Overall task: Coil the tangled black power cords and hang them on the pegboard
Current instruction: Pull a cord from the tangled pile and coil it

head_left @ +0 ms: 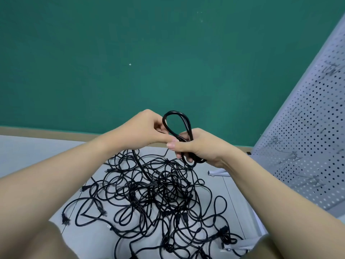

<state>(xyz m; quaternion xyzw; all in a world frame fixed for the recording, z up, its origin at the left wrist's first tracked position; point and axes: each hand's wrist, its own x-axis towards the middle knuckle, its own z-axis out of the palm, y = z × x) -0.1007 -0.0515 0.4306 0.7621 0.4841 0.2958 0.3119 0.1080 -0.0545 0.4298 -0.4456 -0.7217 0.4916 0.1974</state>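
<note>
A small coil of black power cord point(183, 121) is held up in front of me, looped a few times. My right hand point(200, 146) is wrapped around the coil's lower half. My left hand point(144, 128) pinches the cord at the coil's left side, and the free tail drops from it down into the pile. A big tangle of black power cords point(158, 199) lies on the grey floor below my hands, plugs sticking out at its edges. The white pegboard point(306, 131) stands tilted at the right, with several thin metal hooks on it.
A green wall point(130, 62) with a tan baseboard fills the background. The pegboard's white foot with a caster point(217, 173) rests on the floor just right of the pile. My knees show at the bottom corners.
</note>
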